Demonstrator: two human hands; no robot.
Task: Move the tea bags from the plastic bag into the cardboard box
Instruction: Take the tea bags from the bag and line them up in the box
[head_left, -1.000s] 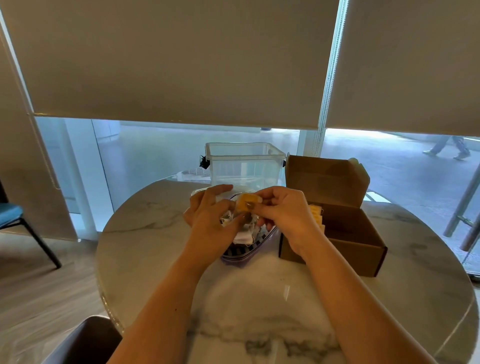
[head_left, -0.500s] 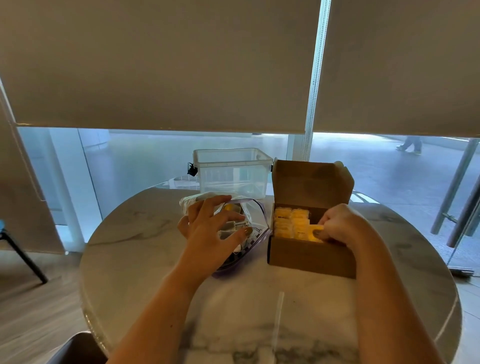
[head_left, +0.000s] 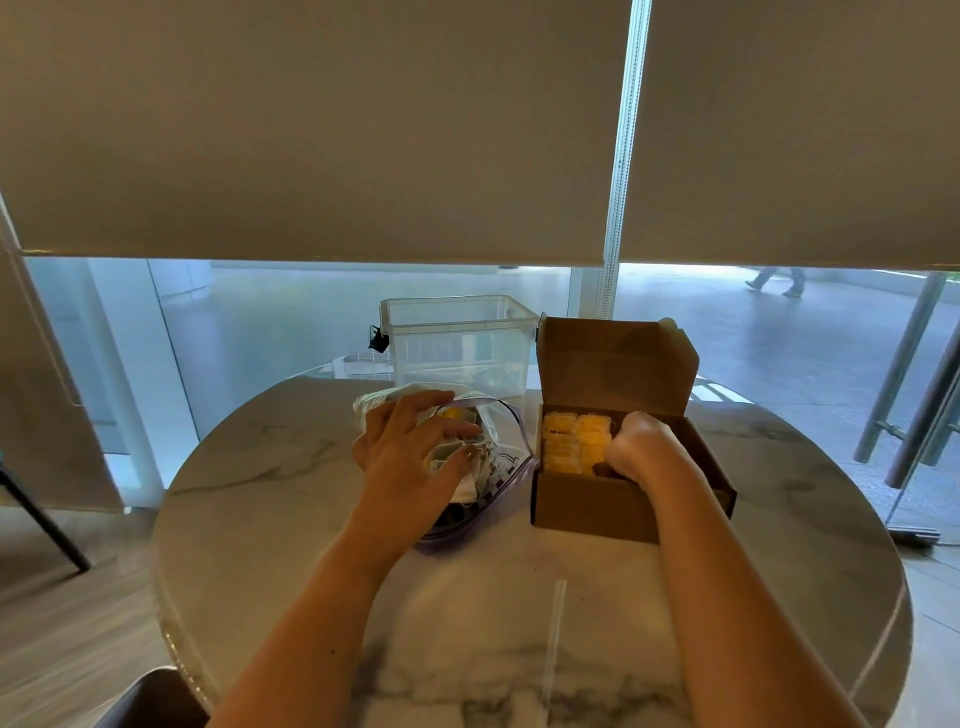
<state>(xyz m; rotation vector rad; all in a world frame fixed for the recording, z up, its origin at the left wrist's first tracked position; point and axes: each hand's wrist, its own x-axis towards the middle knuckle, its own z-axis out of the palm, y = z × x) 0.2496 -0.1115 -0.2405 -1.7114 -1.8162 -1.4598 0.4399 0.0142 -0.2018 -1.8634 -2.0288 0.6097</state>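
A: What are our hands doing?

B: Our left hand (head_left: 410, 452) lies on the plastic bag (head_left: 498, 457), fingers (head_left: 415, 402) spread and gently bent, pressing the clear, crinkled film flat against the marble table (head_left: 291, 493). Under those fingertips we see pale tea bags and one yellow one (head_left: 451, 413) inside the bag.

A: And the right?

B: Our right hand (head_left: 641, 444) reaches down into the cardboard box (head_left: 587, 506), knuckles up, fingers curled out of sight below. We cannot tell whether they hold anything. Just left of those fingers, yellow tea bags (head_left: 571, 441) stand packed in rows; small dark print on one is too blurred to read.

A: Anything beyond?

B: The box's brown lid (head_left: 613, 358) stands upright behind our right hand. Past our left fingertips sits a clear, square plastic tub (head_left: 460, 343) with a black clip.
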